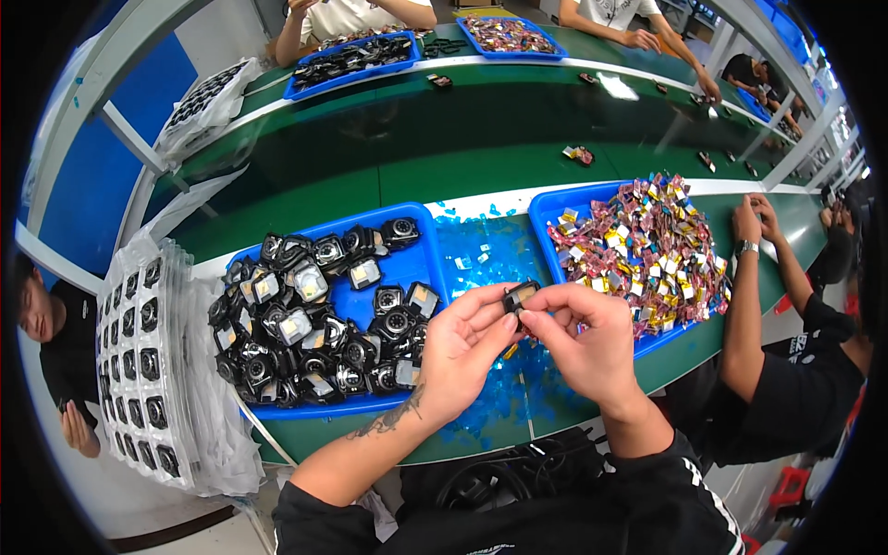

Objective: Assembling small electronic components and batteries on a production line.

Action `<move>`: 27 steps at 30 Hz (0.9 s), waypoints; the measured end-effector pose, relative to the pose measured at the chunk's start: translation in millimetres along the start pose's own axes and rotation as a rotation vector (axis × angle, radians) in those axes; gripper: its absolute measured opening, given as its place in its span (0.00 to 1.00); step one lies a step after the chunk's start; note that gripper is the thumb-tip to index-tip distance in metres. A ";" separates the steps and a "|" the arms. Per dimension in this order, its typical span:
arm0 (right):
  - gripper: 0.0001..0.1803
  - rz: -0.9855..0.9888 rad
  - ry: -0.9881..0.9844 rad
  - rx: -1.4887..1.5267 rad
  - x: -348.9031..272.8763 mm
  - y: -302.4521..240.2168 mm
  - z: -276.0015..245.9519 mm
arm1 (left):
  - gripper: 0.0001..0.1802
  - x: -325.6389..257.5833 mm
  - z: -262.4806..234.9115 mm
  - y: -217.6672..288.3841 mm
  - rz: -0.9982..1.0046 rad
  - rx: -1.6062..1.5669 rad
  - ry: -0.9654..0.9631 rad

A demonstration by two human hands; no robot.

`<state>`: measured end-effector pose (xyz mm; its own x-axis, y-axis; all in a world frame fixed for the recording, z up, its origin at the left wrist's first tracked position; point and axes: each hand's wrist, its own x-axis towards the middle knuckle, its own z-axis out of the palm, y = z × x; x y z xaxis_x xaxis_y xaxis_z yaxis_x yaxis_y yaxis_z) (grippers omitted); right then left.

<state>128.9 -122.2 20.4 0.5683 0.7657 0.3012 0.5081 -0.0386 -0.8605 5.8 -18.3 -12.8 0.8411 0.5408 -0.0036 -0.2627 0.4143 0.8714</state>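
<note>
My left hand (465, 344) and my right hand (588, 340) meet above the bench, both closed on a small black watch case (521, 296). The fingertips pinch it from either side and hide part of it. To the left, a blue tray (427, 236) holds a heap of similar black watch cases (305, 319), some showing a round back and others a pale square. On the right, another blue tray (546, 242) is piled with small parts (638, 250) bearing pink, yellow and white pieces. Scraps of blue film (481, 245) lie scattered between the trays and beneath my hands.
Stacked clear plastic trays (139, 361) of black cases stand at the far left. Beyond the trays runs a green conveyor belt (444, 120) with scattered parts. Co-workers sit opposite and at right; one person's hands (754, 222) are beside the right tray.
</note>
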 end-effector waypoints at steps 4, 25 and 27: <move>0.05 0.019 0.004 0.003 3.3 -0.9 1.0 | 0.19 -1.9 -0.2 -1.8 0.034 0.034 -0.025; 0.07 -0.179 -0.011 -0.257 9.9 -15.7 -8.2 | 0.20 -8.3 -1.4 -9.5 0.183 0.098 -0.093; 0.11 -0.276 0.102 -0.131 13.8 -9.7 -3.6 | 0.20 -6.9 0.6 -11.0 0.204 0.080 -0.083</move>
<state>134.1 -113.6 34.4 0.4560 0.6911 0.5608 0.7270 0.0743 -0.6827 3.2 -27.0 -22.0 0.8111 0.5441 0.2145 -0.3960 0.2410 0.8860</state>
